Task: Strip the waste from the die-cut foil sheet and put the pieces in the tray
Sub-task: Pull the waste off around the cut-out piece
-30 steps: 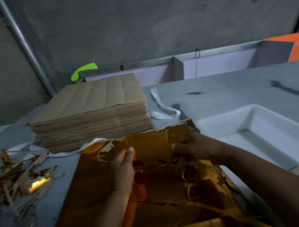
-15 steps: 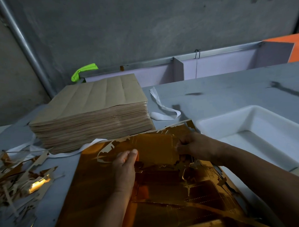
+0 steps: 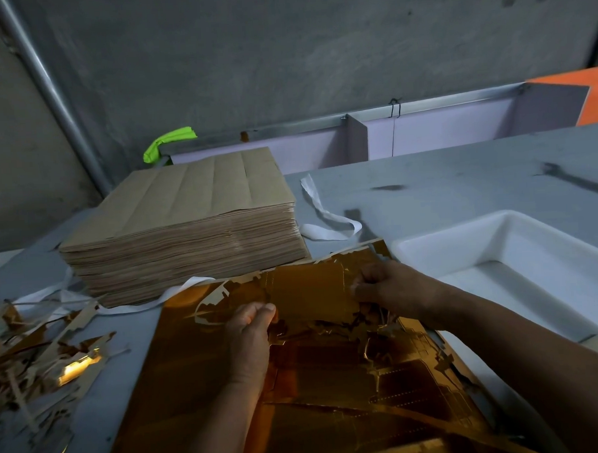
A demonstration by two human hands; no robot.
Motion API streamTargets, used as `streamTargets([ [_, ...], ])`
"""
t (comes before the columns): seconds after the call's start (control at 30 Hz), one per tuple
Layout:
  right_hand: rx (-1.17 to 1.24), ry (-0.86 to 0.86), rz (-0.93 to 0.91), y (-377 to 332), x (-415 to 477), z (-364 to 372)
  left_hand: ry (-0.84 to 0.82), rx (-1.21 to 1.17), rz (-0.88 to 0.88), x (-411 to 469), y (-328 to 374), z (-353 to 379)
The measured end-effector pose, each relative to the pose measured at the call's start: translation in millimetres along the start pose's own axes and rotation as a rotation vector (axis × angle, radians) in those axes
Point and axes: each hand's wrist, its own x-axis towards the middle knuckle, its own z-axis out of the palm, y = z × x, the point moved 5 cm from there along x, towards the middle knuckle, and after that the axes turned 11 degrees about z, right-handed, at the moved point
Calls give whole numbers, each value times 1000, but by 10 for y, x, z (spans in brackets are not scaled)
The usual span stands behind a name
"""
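1. This is a small print-finishing or packaging workshop.
2. The wall (image 3: 283,55) is bare concrete with a metal pipe (image 3: 50,90) running up it, a plain industrial shell.
3. A broad grey table (image 3: 460,185) serves as the workbench, with partitioned bins (image 3: 440,131) along its far edge.
4. A tall stack (image 3: 188,231) of creased brown sheets stands on it as bulk stock, with loose white straps (image 3: 328,221) beside it.
5. A gold foil sheet (image 3: 332,389) at the near edge shows die-cut outlines and perforations.
6. Foil scraps (image 3: 39,357) are heaped at the left, and a white tray (image 3: 463,250) sits at the right.
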Motion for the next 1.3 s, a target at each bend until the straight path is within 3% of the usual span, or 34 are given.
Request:
streamTargets([
  [0.6,0,9,-19,14,23,3,-72,-93,-205,192,-64,-85],
  [0.97,-23,-34,-14,34,29,21,12,-67,-154,325,46,33],
  [1.3,-30,-73,-13,39,37,34,-97,169,-83,343,26,270],
])
